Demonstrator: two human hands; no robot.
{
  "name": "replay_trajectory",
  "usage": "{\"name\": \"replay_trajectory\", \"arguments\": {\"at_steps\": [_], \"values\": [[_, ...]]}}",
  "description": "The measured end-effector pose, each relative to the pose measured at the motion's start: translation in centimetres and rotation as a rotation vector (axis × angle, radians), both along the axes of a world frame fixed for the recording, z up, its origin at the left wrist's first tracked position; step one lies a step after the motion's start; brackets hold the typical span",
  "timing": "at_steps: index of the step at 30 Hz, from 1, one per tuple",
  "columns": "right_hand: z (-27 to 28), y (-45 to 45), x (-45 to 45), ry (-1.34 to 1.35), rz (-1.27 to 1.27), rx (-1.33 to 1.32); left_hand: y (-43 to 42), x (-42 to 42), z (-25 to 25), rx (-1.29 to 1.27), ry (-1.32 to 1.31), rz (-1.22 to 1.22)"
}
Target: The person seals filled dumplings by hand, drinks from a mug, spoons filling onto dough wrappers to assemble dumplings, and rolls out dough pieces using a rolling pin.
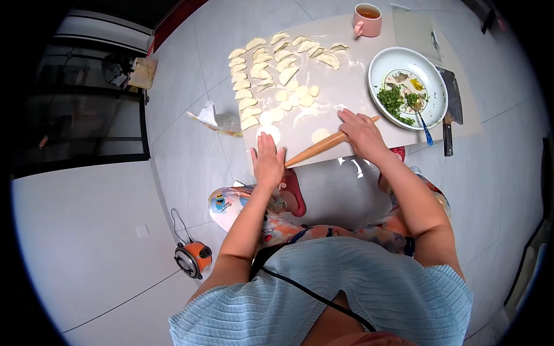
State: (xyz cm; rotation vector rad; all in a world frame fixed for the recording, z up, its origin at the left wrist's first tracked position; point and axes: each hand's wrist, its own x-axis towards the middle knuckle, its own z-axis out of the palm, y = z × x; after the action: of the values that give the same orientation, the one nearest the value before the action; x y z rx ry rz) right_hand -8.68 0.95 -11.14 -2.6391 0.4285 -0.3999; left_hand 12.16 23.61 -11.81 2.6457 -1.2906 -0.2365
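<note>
My left hand [267, 162] lies near the table's front edge, fingers stretched out, their tips on a round dough wrapper [270, 135]. My right hand [362, 136] is around the upper part of a wooden rolling pin [314, 151], which slants across the front edge with its lower tip beside my left hand. Under the pin's far side sits a flattened dough disc [320, 135]. Small dough rounds [297, 97] are grouped farther back. Folded dumplings [261, 74] stand in rows on the back left of the table.
A white bowl [378, 104] with chopped greens and a blue-handled spoon [425, 130] stands at right. Beside it lies a cleaver [453, 98]. A pink mug [369, 26] of brown liquid is at the back. An orange pot-like appliance [199, 256] is on the floor.
</note>
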Motion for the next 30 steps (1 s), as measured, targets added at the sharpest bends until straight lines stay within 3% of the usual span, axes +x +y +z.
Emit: {"name": "replay_trajectory", "arguments": {"at_steps": [3, 5, 7, 8, 10, 13, 14, 16, 17, 19, 22, 25, 30], "values": [[1.1, -0.7, -0.3, -0.001, 0.013, 0.048, -4.7, -0.9, 2.3, -0.154, -0.065, -0.070], [1.3, -0.8, -0.7, -0.040, 0.052, 0.100, -6.7, -1.4, 1.5, -0.269, 0.272, -0.146], [1.8, -0.8, -0.8, -0.027, 0.051, 0.111, -8.3, -2.2, 0.8, -0.365, 0.269, -0.139], [2.1, -0.9, -0.8, -0.029, 0.056, 0.108, -9.2, -2.4, 0.8, -0.369, 0.266, -0.135], [2.4, -0.8, -0.8, 0.014, 0.077, 0.134, -10.8, -2.6, 1.8, -0.007, 0.330, -0.099], [2.0, -1.0, -1.0, -0.034, 0.090, 0.103, -11.8, -1.6, 2.0, 0.063, 0.465, -0.088], [2.0, -1.1, -1.0, -0.038, 0.086, 0.104, -11.8, -1.3, 2.1, 0.066, 0.462, -0.092], [2.0, -1.2, -1.2, -0.024, 0.089, 0.088, -11.7, -1.2, 3.8, -0.207, 0.499, -0.070], [2.0, -1.2, -1.2, -0.024, 0.089, 0.091, -11.4, -1.3, 4.0, -0.204, 0.499, -0.069], [2.2, -1.2, -1.4, -0.031, 0.089, 0.103, -10.3, -1.7, 4.4, -0.439, 0.404, -0.135], [2.3, -1.2, -1.3, -0.006, 0.100, 0.113, -7.7, -1.0, 1.5, -0.387, 0.213, -0.305], [2.2, -1.2, -1.2, -0.015, 0.108, 0.080, -7.0, -2.6, 0.7, -0.494, 0.228, -0.291], [2.4, -1.6, -0.7, 0.019, 0.130, 0.097, -7.0, -4.0, 0.7, -0.073, 0.208, -0.602]]}}
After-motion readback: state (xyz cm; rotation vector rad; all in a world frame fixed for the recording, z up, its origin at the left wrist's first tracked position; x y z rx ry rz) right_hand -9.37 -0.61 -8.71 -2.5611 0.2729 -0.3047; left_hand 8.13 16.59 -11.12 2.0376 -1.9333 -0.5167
